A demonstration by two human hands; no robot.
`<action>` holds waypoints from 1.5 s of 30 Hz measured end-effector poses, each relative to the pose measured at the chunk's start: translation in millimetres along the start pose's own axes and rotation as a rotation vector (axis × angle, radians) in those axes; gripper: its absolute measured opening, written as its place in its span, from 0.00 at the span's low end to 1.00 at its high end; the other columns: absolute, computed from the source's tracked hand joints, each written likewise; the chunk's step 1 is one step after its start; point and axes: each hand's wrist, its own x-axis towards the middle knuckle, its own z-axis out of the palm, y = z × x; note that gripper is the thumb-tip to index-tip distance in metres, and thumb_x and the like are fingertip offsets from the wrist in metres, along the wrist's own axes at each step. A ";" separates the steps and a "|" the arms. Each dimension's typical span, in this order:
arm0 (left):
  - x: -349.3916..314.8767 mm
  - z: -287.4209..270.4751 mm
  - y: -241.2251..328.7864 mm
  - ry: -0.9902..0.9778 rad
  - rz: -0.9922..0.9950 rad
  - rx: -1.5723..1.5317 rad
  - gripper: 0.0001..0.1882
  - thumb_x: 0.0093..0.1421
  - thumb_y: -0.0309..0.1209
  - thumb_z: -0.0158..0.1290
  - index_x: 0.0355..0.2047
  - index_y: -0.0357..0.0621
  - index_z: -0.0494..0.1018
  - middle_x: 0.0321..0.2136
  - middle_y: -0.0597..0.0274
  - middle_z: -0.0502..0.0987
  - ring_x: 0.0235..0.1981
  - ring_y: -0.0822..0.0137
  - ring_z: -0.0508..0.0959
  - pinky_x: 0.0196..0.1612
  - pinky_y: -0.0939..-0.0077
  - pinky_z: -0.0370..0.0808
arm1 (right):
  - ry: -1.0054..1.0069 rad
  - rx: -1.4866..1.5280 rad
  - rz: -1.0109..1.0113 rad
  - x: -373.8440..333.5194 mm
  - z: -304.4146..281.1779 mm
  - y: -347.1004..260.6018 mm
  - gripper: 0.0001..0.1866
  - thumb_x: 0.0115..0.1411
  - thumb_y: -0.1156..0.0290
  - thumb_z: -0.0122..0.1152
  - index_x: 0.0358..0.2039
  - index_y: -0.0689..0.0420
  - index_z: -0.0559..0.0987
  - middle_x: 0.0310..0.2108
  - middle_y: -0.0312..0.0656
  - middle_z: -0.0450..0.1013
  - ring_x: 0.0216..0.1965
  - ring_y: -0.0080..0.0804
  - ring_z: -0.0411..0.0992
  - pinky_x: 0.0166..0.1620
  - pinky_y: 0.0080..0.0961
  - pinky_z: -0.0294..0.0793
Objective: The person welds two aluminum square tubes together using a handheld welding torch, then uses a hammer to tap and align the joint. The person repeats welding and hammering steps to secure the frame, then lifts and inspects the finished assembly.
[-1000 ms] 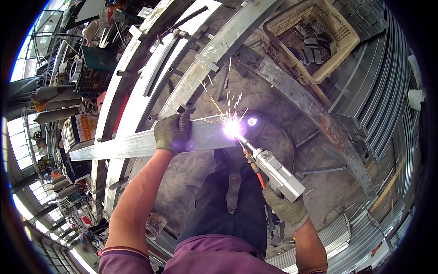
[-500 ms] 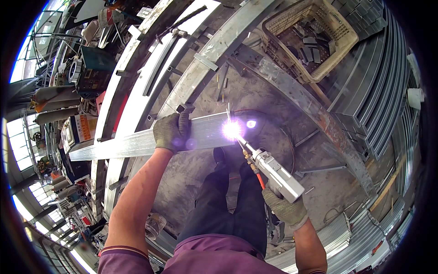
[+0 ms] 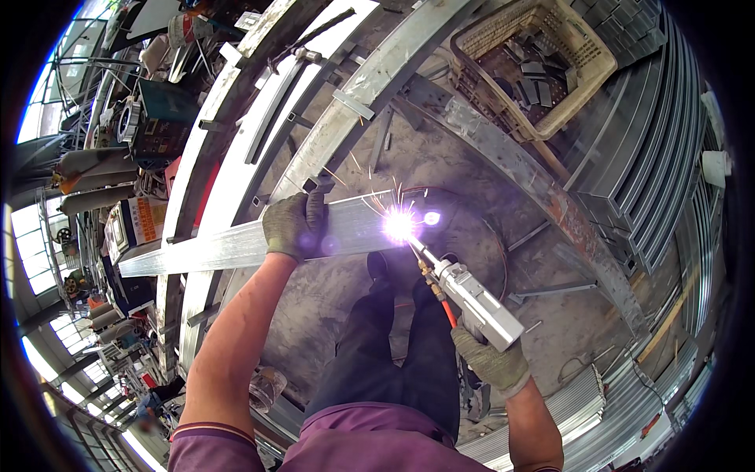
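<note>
A long silvery metal bar [image 3: 206, 250] lies across the rails in front of me. My left hand [image 3: 292, 225], in a grey-green work glove, is closed over its upper edge. In my gloved right hand [image 3: 494, 360] is a welding gun [image 3: 480, 304], silver and boxy, with a brass fitting and an orange-red hose. The gun's nozzle points up and left at the bar's right part, where a white-violet glare [image 3: 400, 226] throws sparks and hides the contact point. A short square tube [image 3: 316, 186] sits just beyond my left fingers.
A cream plastic crate [image 3: 599, 67] with metal offcuts stands at the far right, beside stacked steel profiles [image 3: 641, 157]. Steel beams [image 3: 346, 110] run along the left. A rusty beam [image 3: 543, 181] slants across the right. Machines [image 3: 161, 122] crowd the left side.
The spark spray has spread wider, up and to the left. Both hands, the bar and the welding gun stay in almost the same place.
</note>
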 end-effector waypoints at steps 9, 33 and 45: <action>-1.4 -2.4 2.1 0.017 0.016 -0.031 0.29 0.77 0.51 0.44 0.29 0.44 0.81 0.28 0.42 0.82 0.35 0.35 0.82 0.42 0.41 0.75 | 0.010 -0.031 -0.044 -2.1 1.7 4.0 0.21 0.64 0.78 0.73 0.57 0.65 0.81 0.38 0.32 0.78 0.35 0.15 0.75 0.37 0.19 0.78; -1.3 -3.1 0.3 -0.023 -0.003 -0.013 0.31 0.78 0.53 0.41 0.30 0.43 0.81 0.30 0.42 0.83 0.37 0.36 0.82 0.44 0.41 0.75 | -0.031 -0.056 -0.001 -12.9 -0.8 4.7 0.21 0.64 0.78 0.74 0.57 0.65 0.82 0.40 0.35 0.81 0.39 0.19 0.78 0.41 0.22 0.80; -1.3 -2.6 1.8 0.034 0.022 -0.023 0.28 0.75 0.51 0.47 0.29 0.45 0.84 0.28 0.44 0.84 0.34 0.37 0.84 0.40 0.42 0.77 | -0.001 -0.065 -0.040 -14.3 2.0 2.2 0.20 0.64 0.79 0.73 0.56 0.64 0.82 0.34 0.27 0.75 0.31 0.12 0.70 0.34 0.17 0.74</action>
